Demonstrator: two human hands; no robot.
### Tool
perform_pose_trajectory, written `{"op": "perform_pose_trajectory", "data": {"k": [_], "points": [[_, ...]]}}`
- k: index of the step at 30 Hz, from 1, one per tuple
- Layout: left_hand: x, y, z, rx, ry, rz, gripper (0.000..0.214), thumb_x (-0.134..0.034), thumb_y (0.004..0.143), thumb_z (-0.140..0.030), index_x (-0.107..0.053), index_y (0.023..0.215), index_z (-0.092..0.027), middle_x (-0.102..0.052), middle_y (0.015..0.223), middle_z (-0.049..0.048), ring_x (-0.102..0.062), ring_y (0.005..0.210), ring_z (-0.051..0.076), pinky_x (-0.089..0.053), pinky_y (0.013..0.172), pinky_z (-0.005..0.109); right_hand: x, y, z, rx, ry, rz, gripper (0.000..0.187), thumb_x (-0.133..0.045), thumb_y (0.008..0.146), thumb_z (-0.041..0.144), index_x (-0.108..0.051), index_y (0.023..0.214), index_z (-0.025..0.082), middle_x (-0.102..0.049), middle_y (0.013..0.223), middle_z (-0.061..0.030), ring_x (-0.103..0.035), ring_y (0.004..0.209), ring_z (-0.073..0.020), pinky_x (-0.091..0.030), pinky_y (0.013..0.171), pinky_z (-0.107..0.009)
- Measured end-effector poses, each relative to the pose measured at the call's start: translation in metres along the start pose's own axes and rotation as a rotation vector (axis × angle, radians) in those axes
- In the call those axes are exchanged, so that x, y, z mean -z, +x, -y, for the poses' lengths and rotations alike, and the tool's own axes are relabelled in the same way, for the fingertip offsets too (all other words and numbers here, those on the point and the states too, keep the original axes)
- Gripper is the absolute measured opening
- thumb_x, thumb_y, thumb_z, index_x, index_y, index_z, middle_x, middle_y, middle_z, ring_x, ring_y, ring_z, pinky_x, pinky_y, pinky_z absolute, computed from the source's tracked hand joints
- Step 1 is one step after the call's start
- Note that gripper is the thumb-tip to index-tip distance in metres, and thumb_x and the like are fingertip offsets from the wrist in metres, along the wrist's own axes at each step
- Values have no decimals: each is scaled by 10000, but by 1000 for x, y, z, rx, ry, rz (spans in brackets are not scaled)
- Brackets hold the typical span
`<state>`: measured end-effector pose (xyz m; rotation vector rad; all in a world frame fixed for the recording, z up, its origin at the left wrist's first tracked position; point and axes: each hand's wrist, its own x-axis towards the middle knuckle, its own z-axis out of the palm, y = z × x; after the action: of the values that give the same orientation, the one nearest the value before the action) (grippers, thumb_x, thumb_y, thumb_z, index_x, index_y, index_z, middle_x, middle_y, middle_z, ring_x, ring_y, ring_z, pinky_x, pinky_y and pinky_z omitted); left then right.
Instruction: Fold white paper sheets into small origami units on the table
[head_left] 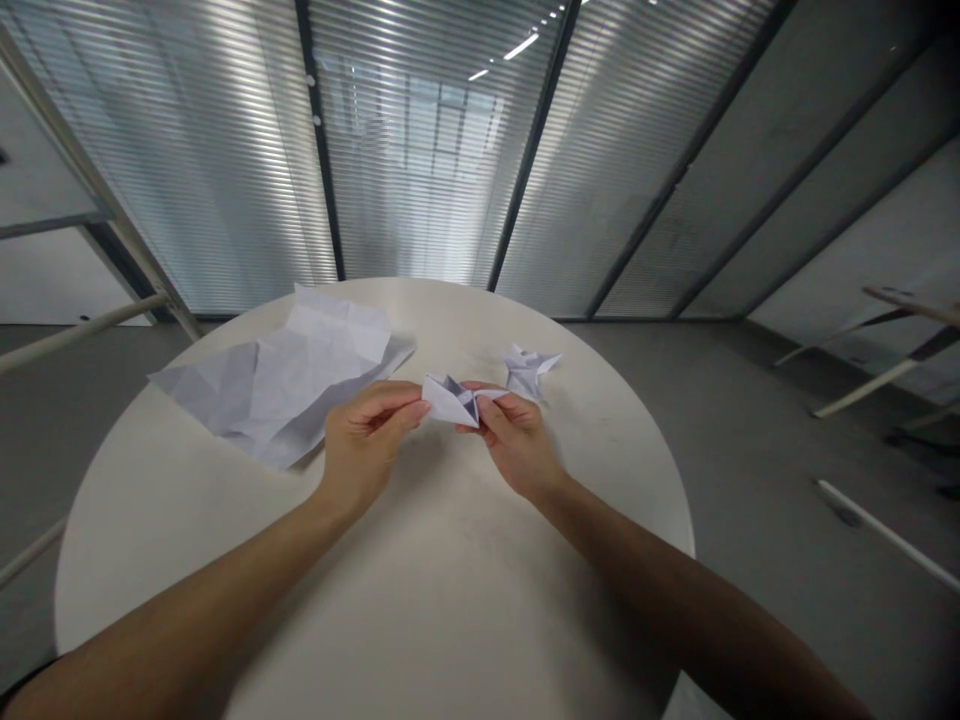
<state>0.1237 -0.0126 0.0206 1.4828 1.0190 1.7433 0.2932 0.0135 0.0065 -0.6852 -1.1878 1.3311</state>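
A small folded white paper piece (452, 398) is held just above the round white table (420, 600) between both my hands. My left hand (366, 440) pinches its left end with fingers closed. Its right end is pinched by my right hand (516, 438), thumb on top. Both forearms reach in from the bottom edge.
A large creased sheet of white paper (285, 375) lies unfolded on the table at the left. A second small folded paper figure (527, 368) rests behind my right hand. Slatted glass walls stand beyond the table, and table legs show at the right.
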Motion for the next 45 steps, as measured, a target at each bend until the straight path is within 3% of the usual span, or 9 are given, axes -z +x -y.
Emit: {"op": "perform_pose_trajectory", "data": {"k": [4, 10, 15, 19, 26, 31, 36, 40, 45], "points": [[2, 3, -3, -108, 96, 48, 68, -686, 747, -216, -730, 798, -210, -685, 893, 21, -620, 681, 111, -550, 588, 230, 3, -1, -1, 43, -42, 38, 128, -673, 774, 353, -726, 845, 260, -640, 1058, -13, -598, 791, -127, -542, 694, -290], [7, 6, 0, -97, 137, 41, 51, -645, 788, -206, -684, 792, -173, -666, 812, 15, -626, 651, 104, -536, 620, 236, 1, -2, 3, 77, -71, 93, 218, -740, 707, 300, -700, 920, 278, -644, 985, -2, -591, 707, -104, -526, 675, -278], [7, 3, 2, -237, 288, 133, 49, -648, 793, -199, -692, 812, -191, -683, 874, 32, -633, 779, 130, -527, 675, 242, -1, -4, 8, 148, -178, 29, 142, -762, 672, 247, -695, 797, 251, -585, 1037, -11, -592, 742, -103, -515, 606, -232], [6, 2, 1, -324, 354, 115, 72, -638, 805, -196, -705, 829, -195, -700, 890, 39, -646, 801, 136, -524, 699, 247, -1, -5, 10, 142, -245, 13, 85, -742, 691, 283, -691, 738, 234, -570, 980, -9, -563, 636, -87, -512, 526, -244], [6, 3, 0, -398, 436, 193, 101, -622, 825, -217, -721, 849, -211, -708, 929, 44, -657, 818, 144, -526, 661, 229, 1, -6, 12, 216, -373, -15, 61, -749, 682, 281, -718, 721, 246, -602, 876, -25, -593, 777, -148, -502, 628, -276], [7, 1, 5, -453, 462, 298, 134, -620, 829, -191, -711, 923, -218, -703, 941, 40, -657, 833, 138, -535, 720, 233, 5, -3, 9, 262, -424, -38, 53, -752, 657, 235, -726, 698, 258, -621, 829, -19, -577, 737, -137, -460, 605, -260], [4, 2, 5, -413, 458, 276, 93, -628, 823, -207, -711, 866, -209, -704, 906, 41, -653, 820, 141, -528, 728, 248, 1, -4, 7, 218, -408, -61, 52, -736, 669, 228, -718, 715, 245, -637, 816, -11, -582, 714, -129, -468, 620, -255], [0, 5, 3, -297, 387, 231, 48, -647, 800, -208, -684, 780, -187, -688, 873, 46, -635, 784, 138, -503, 681, 245, -2, -6, 9, 88, -272, -21, 171, -723, 681, 273, -695, 846, 237, -656, 752, 6, -575, 639, -123, -478, 610, -260], [2, 9, 5, -35, 171, 157, 82, -648, 777, -250, -656, 765, -169, -671, 835, 45, -610, 738, 142, -494, 675, 272, 1, -6, 11, 85, -229, 135, 255, -611, 769, 290, -676, 1012, 244, -670, 961, -21, -602, 893, -185, -492, 790, -331]]}}
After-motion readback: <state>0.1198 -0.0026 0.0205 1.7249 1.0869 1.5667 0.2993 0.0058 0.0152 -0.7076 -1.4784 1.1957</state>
